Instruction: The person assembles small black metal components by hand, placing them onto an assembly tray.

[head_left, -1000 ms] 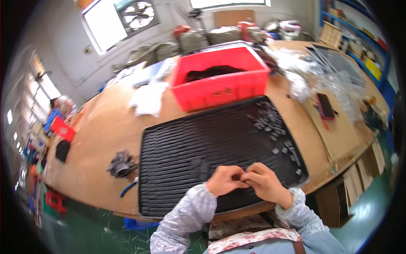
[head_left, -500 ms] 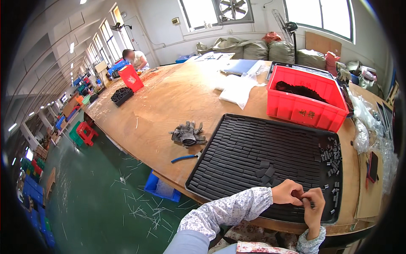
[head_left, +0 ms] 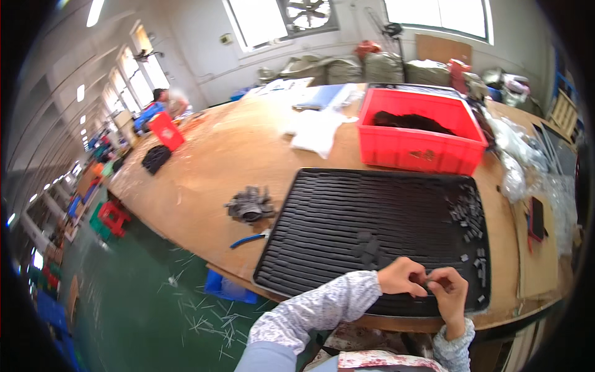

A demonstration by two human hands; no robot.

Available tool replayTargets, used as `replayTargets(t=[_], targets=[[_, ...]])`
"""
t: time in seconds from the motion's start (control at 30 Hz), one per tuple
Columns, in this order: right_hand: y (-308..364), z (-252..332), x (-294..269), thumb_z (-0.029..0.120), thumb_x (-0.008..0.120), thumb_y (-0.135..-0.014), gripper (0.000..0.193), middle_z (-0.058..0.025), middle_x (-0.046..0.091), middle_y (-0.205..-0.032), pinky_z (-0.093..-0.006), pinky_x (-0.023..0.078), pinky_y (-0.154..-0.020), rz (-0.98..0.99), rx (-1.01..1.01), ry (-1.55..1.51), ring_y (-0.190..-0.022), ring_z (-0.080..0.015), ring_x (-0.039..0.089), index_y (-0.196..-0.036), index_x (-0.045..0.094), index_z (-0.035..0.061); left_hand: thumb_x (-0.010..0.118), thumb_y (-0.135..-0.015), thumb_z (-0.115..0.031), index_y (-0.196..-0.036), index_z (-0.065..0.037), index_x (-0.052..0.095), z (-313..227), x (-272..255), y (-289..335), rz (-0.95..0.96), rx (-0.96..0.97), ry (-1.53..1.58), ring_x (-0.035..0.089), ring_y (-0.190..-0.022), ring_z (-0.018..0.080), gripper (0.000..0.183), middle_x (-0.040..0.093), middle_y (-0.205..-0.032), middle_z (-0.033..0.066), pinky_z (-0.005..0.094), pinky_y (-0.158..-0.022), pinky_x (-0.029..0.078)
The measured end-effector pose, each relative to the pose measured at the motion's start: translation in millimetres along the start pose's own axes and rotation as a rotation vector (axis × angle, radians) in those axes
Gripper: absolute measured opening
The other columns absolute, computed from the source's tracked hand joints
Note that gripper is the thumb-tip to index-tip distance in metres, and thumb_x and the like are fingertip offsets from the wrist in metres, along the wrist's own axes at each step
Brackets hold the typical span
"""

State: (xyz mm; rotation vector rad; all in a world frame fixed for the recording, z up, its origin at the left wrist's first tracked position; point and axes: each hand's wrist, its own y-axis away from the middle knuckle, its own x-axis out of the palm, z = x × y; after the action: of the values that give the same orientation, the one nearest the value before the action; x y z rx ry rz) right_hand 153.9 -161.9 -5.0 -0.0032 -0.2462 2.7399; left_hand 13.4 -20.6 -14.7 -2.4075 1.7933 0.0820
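Note:
My left hand (head_left: 401, 276) and my right hand (head_left: 449, 291) meet over the near right part of a black tray (head_left: 259, 273). Their fingertips pinch together around something small and dark that I cannot make out. Rows of narrow black strips (head_left: 334, 211) fill most of the tray. A few loose flat black pieces (head_left: 367, 248) lie on top of the rows, left of my hands. Small dark pieces with shiny edges (head_left: 468, 214) are scattered along the tray's right side.
A red bin (head_left: 421, 155) with dark material stands behind the tray. Grey gloves (head_left: 249, 204) and blue-handled pliers (head_left: 246, 240) lie to its left. White plastic bags (head_left: 317, 133) lie farther back. A phone (head_left: 537, 211) rests at the right. Another person (head_left: 176, 102) sits at the far left.
My head view has turned slightly, so the scene sits further left and is blurred. My hands stay pinched together over the tray, with only slight finger movement.

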Motion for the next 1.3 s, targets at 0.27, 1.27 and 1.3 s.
replayTargets(t=[0.27, 1.27, 1.3], targets=[[-17.9, 13.1, 0.2, -0.009, 0.070, -0.073, 0.017, -0.0107, 0.067, -0.092, -0.0320, 0.052, -0.074, 0.075, -0.363, 0.365, -0.086, -0.0253, 0.065, -0.086, 0.065, 0.0007, 0.071, -0.087, -0.009, -0.097, 0.005, 0.067, -14.2, -15.6, 6.3, -0.019, -0.160, 0.186, 0.066, -0.076, 0.0115, 0.018, 0.068, -0.085, 0.0067, 0.0252, -0.070, 0.055], [-40.0, -8.3, -69.5, -0.011, 0.059, -0.073, 0.038, -0.0111, 0.061, -0.095, -0.0397, 0.048, -0.081, -0.208, -0.223, 1.108, -0.093, -0.0313, 0.056, -0.106, 0.063, 0.0066, 0.081, -0.071, -0.015, -0.089, -0.006, 0.072, -13.3, -112.6, 46.3, -0.702, 0.185, -1.136, 0.064, -0.073, 0.0208, 0.023, 0.066, -0.089, 0.0082, 0.0313, -0.065, 0.052], [-40.9, -7.2, -68.8, -0.011, 0.060, -0.070, 0.039, -0.0091, 0.059, -0.092, -0.0387, 0.048, -0.079, -0.275, -0.277, 1.133, -0.091, -0.0297, 0.055, -0.104, 0.064, 0.0074, 0.081, -0.071, -0.016, -0.090, -0.006, 0.072, -10.1, -115.2, 53.4, -0.724, 0.051, -1.035, 0.063, -0.072, 0.0212, 0.023, 0.065, -0.090, 0.0083, 0.0324, -0.065, 0.052]])
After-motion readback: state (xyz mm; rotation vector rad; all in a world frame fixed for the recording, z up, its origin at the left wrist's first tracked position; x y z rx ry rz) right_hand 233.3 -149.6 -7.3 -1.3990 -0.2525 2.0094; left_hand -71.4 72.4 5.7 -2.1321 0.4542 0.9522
